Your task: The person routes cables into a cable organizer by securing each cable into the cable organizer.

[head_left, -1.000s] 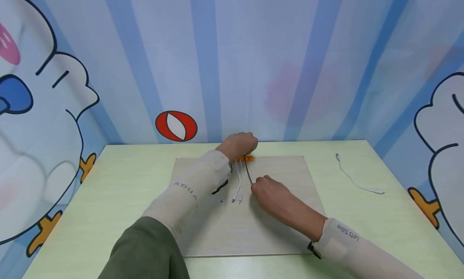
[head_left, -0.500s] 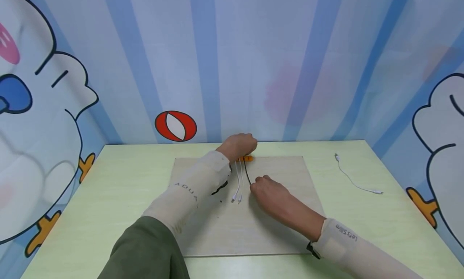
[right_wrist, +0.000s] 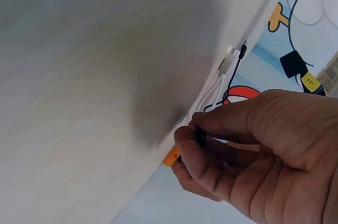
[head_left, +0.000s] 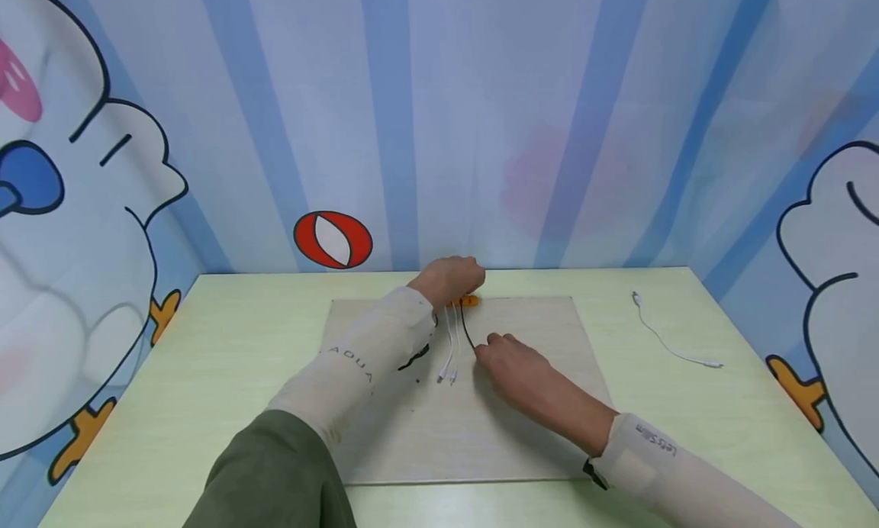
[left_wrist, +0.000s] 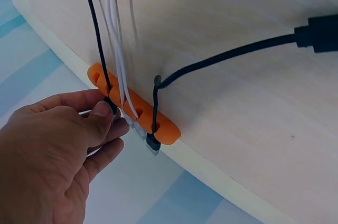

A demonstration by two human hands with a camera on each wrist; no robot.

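An orange cable clip [left_wrist: 132,105] sits at the far edge of the pale board [head_left: 439,436]. My left hand [head_left: 449,278] pinches a black plug [left_wrist: 111,105] between thumb and fingers, right behind the clip. Its black cable [left_wrist: 95,20] runs through one slot toward my right hand [head_left: 522,375], which pinches the black connector [right_wrist: 200,135] at the other end, close over the board. Two white cables [head_left: 449,337] lie in the middle slots. Another black cable [left_wrist: 227,54] sits in an end slot, its USB plug [left_wrist: 153,143] sticking out behind; my left forearm partly covers it in the head view.
A loose white cable [head_left: 669,345] lies on the light table [head_left: 687,436], to the right of the board. A striped blue backdrop [head_left: 467,131] with cartoon figures stands directly behind the table's far edge and along its sides.
Both hands keep nearly the same places and holds. The black cable between them bows slightly more than before.
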